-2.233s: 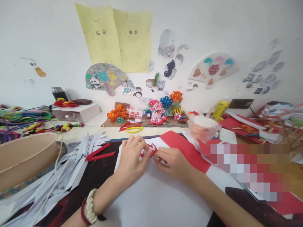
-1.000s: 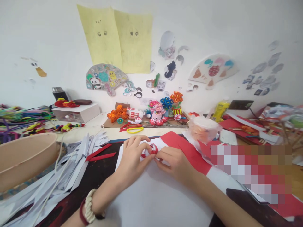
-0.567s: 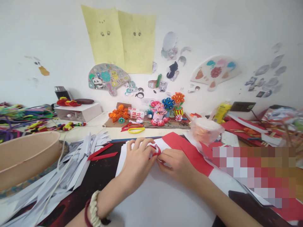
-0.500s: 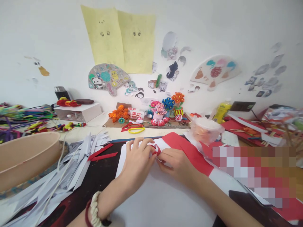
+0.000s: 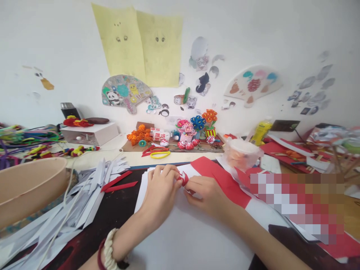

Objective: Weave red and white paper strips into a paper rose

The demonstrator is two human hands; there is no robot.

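Between my fingertips is a small folded red and white paper piece point(image 5: 184, 178), held above the white paper sheets point(image 5: 191, 236). My left hand point(image 5: 163, 189) pinches it from the left with thumb and index finger. From the right, my right hand point(image 5: 206, 195) closes its fingertips on the piece's near edge. Part of the piece is hidden behind the fingers. A red sheet point(image 5: 222, 182) lies just beyond my right hand, and two red paper strips point(image 5: 119, 183) lie left of my left hand.
Many white paper strips point(image 5: 84, 198) are piled at left beside a beige basin point(image 5: 33, 180). Scissors with yellow handles point(image 5: 160, 154) lie behind the sheets. Paper flowers point(image 5: 187, 129) stand along the wall. A bagged tub point(image 5: 242, 152) and a yellow bottle point(image 5: 261, 133) are at right.
The view has shifted slightly. The fingers have moved a little around the folded paper piece, and more of its red side shows; both hands keep hold of it.
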